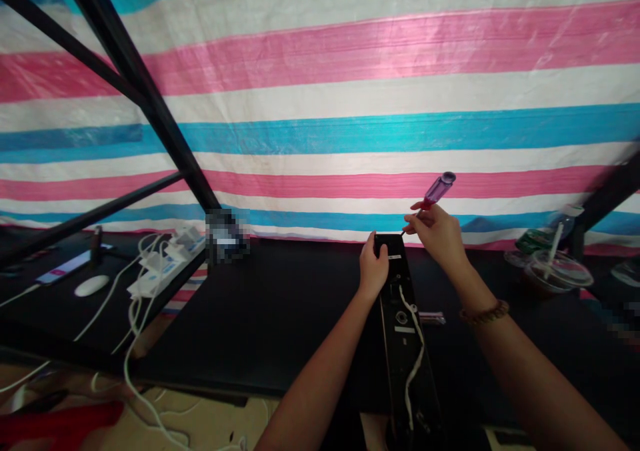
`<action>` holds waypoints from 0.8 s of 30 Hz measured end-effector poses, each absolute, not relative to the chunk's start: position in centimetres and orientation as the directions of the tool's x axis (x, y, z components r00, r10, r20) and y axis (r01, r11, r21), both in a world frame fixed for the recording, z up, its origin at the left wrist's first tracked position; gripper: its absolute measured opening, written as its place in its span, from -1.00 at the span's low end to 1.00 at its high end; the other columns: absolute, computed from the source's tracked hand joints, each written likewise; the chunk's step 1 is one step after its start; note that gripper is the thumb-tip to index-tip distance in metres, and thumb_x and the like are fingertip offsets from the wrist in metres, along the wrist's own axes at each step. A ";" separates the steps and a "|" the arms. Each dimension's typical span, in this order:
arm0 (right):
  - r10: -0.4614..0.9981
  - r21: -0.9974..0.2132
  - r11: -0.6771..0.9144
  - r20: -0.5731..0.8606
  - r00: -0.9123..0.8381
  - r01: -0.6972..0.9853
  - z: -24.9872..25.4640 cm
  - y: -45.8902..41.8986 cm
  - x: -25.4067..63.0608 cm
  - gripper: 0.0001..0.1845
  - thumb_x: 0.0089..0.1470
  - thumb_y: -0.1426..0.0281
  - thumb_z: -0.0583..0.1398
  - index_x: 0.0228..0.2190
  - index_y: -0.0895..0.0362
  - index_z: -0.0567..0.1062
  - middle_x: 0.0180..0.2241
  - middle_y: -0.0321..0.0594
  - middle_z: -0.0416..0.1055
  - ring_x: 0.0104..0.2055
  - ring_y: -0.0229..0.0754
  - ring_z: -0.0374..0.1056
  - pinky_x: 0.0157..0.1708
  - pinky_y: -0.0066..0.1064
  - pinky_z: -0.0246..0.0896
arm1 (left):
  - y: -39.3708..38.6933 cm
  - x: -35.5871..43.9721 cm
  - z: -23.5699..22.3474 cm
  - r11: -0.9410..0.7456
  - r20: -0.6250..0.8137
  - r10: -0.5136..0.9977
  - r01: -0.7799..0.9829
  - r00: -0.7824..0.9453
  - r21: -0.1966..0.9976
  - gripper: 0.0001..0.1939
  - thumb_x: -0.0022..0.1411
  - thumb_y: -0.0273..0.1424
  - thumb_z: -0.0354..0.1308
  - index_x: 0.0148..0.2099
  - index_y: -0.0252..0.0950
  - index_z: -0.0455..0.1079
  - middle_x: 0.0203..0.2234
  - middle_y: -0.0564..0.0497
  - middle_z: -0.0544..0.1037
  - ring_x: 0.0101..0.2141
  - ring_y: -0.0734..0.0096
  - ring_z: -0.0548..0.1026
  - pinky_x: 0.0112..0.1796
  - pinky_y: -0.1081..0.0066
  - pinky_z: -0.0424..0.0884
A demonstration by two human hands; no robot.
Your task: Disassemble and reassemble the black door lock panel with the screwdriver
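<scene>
A long black metal housing with a white cable running along it lies on the black table, its near end reaching past the front edge. My left hand grips the far end of this housing from its left side. In my right hand is a screwdriver with a purple, see-through handle, held between thumb and fingers. Its handle tilts up to the right, and the tip meets the housing's far right corner. Any screw under the tip is too small to make out.
Right of the housing lies a small purple-handled item. Farther right stand a plastic cup with a straw and a bottle. At left are a power strip, a white mouse, a phone, loose cables and a black frame post.
</scene>
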State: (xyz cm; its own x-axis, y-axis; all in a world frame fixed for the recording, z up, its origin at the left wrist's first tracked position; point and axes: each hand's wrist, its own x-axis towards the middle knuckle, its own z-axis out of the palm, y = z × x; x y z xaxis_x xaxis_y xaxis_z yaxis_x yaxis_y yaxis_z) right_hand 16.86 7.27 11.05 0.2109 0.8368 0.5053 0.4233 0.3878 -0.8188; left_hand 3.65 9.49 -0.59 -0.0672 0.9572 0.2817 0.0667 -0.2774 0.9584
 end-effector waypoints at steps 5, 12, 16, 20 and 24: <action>0.858 -0.833 0.386 0.482 0.178 0.395 10.8 7.2 17.0 -0.52 0.02 -0.06 0.30 -0.38 0.13 0.52 -0.51 -0.19 0.55 -0.47 -0.04 0.58 -0.39 -0.27 0.52 | 9.5 3.6 -0.6 -0.281 0.286 0.956 0.077 -0.068 0.957 -0.45 0.33 -0.39 0.11 0.34 -0.29 0.27 0.25 -0.18 0.42 0.27 0.10 0.34 0.28 0.13 0.22; 0.825 -0.832 0.376 0.501 0.261 0.407 10.6 7.5 17.0 -0.45 -0.07 -0.08 0.35 -0.29 0.14 0.50 -0.44 -0.21 0.54 -0.54 -0.10 0.54 -0.52 -0.35 0.47 | 9.6 3.6 -0.6 -0.282 0.290 0.954 0.095 -0.075 0.955 -0.46 0.33 -0.38 0.10 0.33 -0.30 0.27 0.26 -0.19 0.40 0.28 0.11 0.33 0.29 0.16 0.20; 0.847 -0.838 0.450 0.510 0.151 0.309 9.9 7.6 17.4 -0.48 0.03 -0.06 0.29 -0.23 0.14 0.52 -0.37 -0.21 0.55 -0.45 -0.13 0.56 -0.38 -0.30 0.53 | 9.6 3.6 -0.6 -0.283 0.292 0.953 0.105 -0.077 0.953 -0.46 0.33 -0.38 0.10 0.33 -0.35 0.28 0.26 -0.23 0.40 0.27 0.10 0.34 0.28 0.17 0.21; 0.842 -0.861 0.407 0.483 0.239 0.305 10.0 7.6 17.0 -0.51 -0.03 -0.07 0.33 -0.44 0.13 0.48 -0.51 -0.26 0.48 -0.49 -0.09 0.56 -0.43 -0.31 0.53 | 9.6 3.6 -0.7 -0.286 0.297 0.951 0.120 -0.082 0.951 -0.46 0.33 -0.39 0.08 0.33 -0.36 0.27 0.25 -0.23 0.40 0.27 0.14 0.34 0.28 0.19 0.20; 0.838 -0.875 0.400 0.470 0.278 0.273 10.3 7.9 16.8 -0.49 -0.13 -0.03 0.41 -0.37 0.11 0.44 -0.50 -0.31 0.48 -0.52 -0.10 0.55 -0.52 -0.37 0.50 | 9.6 3.6 -0.7 -0.291 0.304 0.949 0.132 -0.089 0.948 -0.46 0.34 -0.40 0.07 0.33 -0.37 0.27 0.26 -0.22 0.40 0.27 0.17 0.34 0.28 0.22 0.19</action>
